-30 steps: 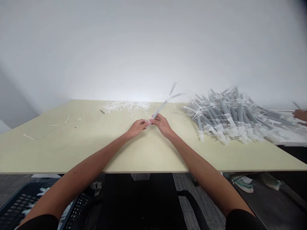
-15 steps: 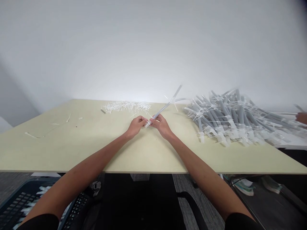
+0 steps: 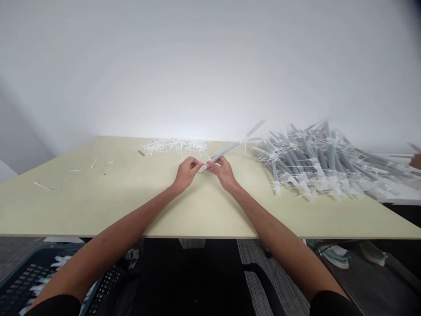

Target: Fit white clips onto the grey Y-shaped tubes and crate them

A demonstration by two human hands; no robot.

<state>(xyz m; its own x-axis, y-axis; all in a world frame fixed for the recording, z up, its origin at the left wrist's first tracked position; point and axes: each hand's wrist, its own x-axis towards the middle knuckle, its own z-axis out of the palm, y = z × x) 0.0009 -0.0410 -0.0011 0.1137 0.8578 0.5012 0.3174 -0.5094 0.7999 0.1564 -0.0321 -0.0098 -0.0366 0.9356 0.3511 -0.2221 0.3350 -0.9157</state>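
Observation:
My left hand (image 3: 186, 172) and my right hand (image 3: 222, 170) meet over the middle of the pale table (image 3: 98, 197). Both pinch the near end of a thin bundle of clear and grey tubes (image 3: 232, 147), which slants up and to the right from my fingers. Its far end splays apart close to the big heap. A small white piece, perhaps a cable tie, sits between my fingertips, too small to make out.
A large heap of grey tube bundles bound with white ties (image 3: 315, 164) covers the right of the table. A scatter of white ties (image 3: 173, 146) lies at the back middle. Another person's hand (image 3: 415, 161) shows at the right edge. A dark crate (image 3: 36, 281) stands below left.
The tube bundle has tipped lower and swung to the right, toward the heap. My hands stayed nearly in place, fingers still pinched together.

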